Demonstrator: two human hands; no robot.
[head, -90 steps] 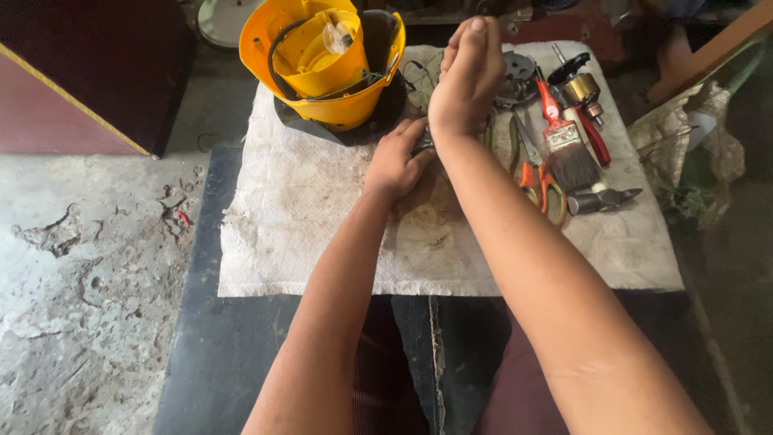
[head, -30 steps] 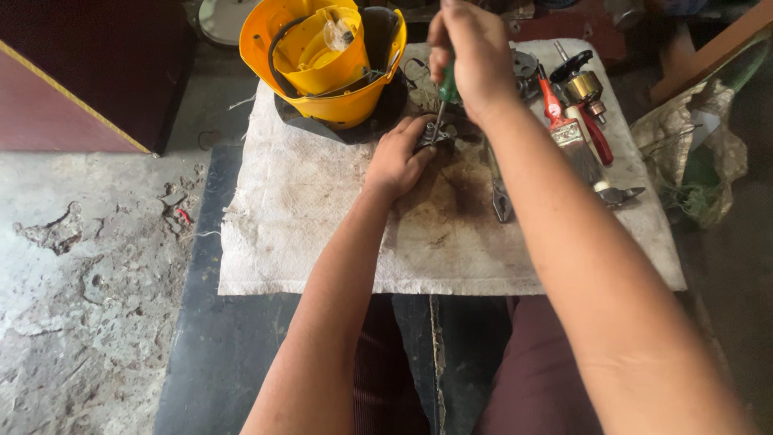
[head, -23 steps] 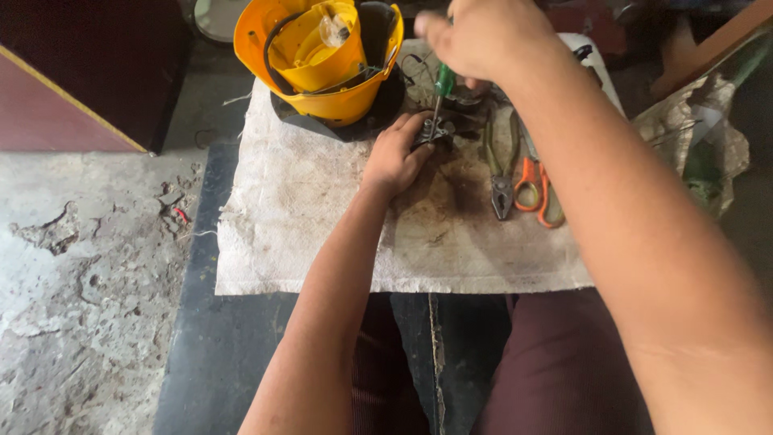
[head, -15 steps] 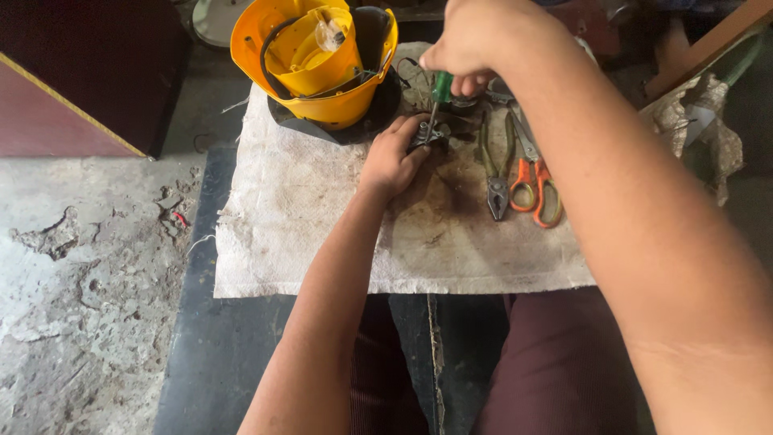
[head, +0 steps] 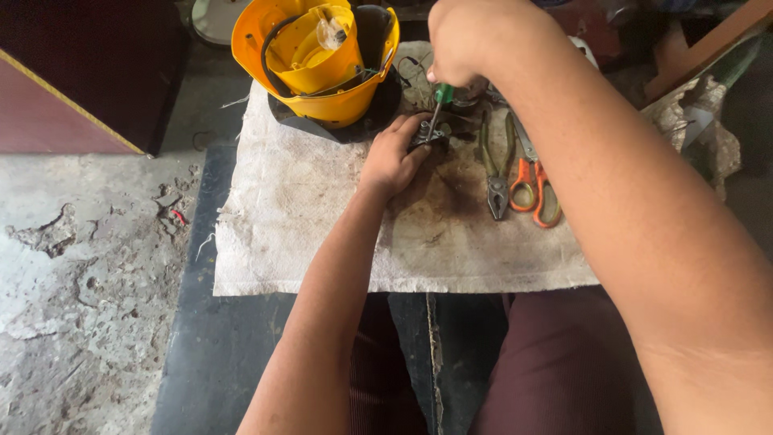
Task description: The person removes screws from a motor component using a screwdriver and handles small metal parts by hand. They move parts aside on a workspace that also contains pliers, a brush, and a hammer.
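The left hand pins a small dark metal part on the stained cloth, just right of the yellow housing. The right hand is clenched around a green-handled screwdriver, tip on the part. Pliers and orange scissors lie further right of the housing.

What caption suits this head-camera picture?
Right hand drives a green-handled screwdriver into a small metal part held by the left hand.

Dark bench under a stained pale cloth; pliers, orange-handled scissors, yellow housing.
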